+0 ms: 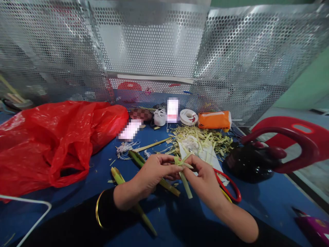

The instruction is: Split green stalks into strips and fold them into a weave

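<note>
My left hand (151, 173) and my right hand (203, 178) meet over the blue table (180, 219), both pinched on a small folded piece of green leaf strips (183, 164). One strip hangs down between the hands. Two longer green leaf stalks (138, 161) lie on the table under my left wrist. Red-handled scissors (231, 187) lie just right of my right hand, partly hidden by it.
A big red plastic bag (51, 140) fills the left. A heap of leaf trimmings (203, 137) sits behind the hands, with thread spools (159, 116), tape (189, 117) and an orange packet (214, 120). A dark kettle-like pot (253, 163) and a red chair (298, 137) stand at the right. Perforated metal screens (154, 44) close off the back.
</note>
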Motion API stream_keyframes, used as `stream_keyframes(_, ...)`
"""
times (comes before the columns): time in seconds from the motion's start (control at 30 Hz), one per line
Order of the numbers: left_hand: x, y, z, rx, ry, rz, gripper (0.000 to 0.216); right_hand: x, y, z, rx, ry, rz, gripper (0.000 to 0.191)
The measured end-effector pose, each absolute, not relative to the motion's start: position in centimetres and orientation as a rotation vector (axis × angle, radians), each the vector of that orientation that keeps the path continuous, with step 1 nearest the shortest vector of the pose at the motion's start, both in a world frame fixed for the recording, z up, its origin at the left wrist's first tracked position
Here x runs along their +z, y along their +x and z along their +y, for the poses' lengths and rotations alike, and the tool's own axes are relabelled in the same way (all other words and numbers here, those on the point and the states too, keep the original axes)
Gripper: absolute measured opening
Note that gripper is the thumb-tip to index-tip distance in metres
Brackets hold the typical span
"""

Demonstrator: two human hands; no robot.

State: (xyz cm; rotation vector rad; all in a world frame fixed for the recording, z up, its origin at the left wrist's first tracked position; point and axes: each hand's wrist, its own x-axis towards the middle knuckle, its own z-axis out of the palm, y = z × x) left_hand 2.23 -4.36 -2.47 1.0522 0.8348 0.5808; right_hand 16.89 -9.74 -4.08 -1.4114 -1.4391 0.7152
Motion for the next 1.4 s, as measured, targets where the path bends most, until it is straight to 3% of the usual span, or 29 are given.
stream_keyframes(0.1, -2.4, 2.3, -4.4, 0.610, 1.028, 0.864, 0.030, -4.3, 16.9, -9.9, 0.644, -1.416, -1.500, 0.019)
stream_keyframes(0.2, -2.3, 2.2, -4.3, 0.666, 1.028, 0.868, 0.024, -4.4, 17.4, -9.9, 0.296, -1.446, -1.633, 0.006)
stream_keyframes(0.3, -2.2, 2.0, -4.1, 0.716, 1.017, 0.890, 0.016, -4.0, 18.1, -9.7, -0.196, -1.336, -1.900, 0.029)
stream_keyframes(0.47, -2.5, 2.0, -4.1, 0.726, 1.006, 0.879, 0.014, -3.0, 19.1, -9.0, -0.413, -1.048, -2.182, 0.024)
stream_keyframes(0.6, -2.8, 2.1, -4.2, 0.710, 1.050, 0.881, 0.022, -3.1, 19.2, -8.9, -0.333, -1.006, -2.128, 0.011)
stream_keyframes(0.7, -2.8, 2.1, -4.3, 0.691, 1.081, 0.894, 0.026, -3.3, 18.8, -9.2, -0.186, -1.004, -2.099, 0.011)
stream_keyframes(0.93, -2.5, 2.1, -4.7, 0.632, 1.172, 0.822, 0.022, -3.4, 18.2, -9.4, 0.479, -1.163, -1.642, 0.011)
stream_keyframes(1.13, -3.0, 2.2, -4.7, 0.621, 1.143, 0.789, 0.023, -3.6, 18.2, -9.1, 0.842, -1.310, -1.330, 0.013)
stream_keyframes(1.4, -3.4, 2.3, -4.7, 0.631, 1.127, 0.795, 0.026, -3.9, 17.8, -8.9, 0.876, -1.367, -1.251, 0.017)
